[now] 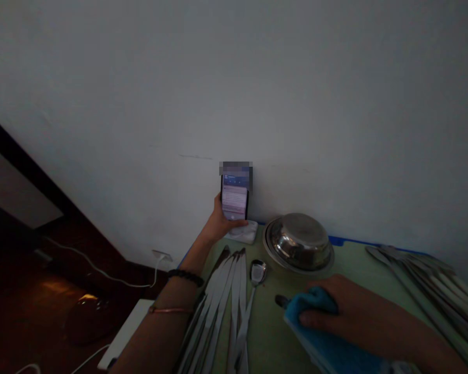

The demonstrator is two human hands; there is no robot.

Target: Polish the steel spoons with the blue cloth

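My left hand (225,221) is closed around the lower part of a phone (234,200) with a lit screen, held upright close to the wall. Its thumb lies across the phone's bottom edge, just above a white block-like object (246,234). At the lower right, my right hand (341,306) grips a folded blue cloth (315,324). The dark rounded end of a utensil (282,300) pokes out beside the cloth; whether the hand holds it too is hidden. Left of the cloth lie a spoon (252,291) and several metal table knives (220,296) in a fanned bunch.
Upside down on the green tabletop (269,332) rests a shiny metal bowl (302,241), near the wall (234,83). Several more utensils (425,291) are piled at the right. A white cable (113,278) runs to a wall socket (161,255) at the lower left.
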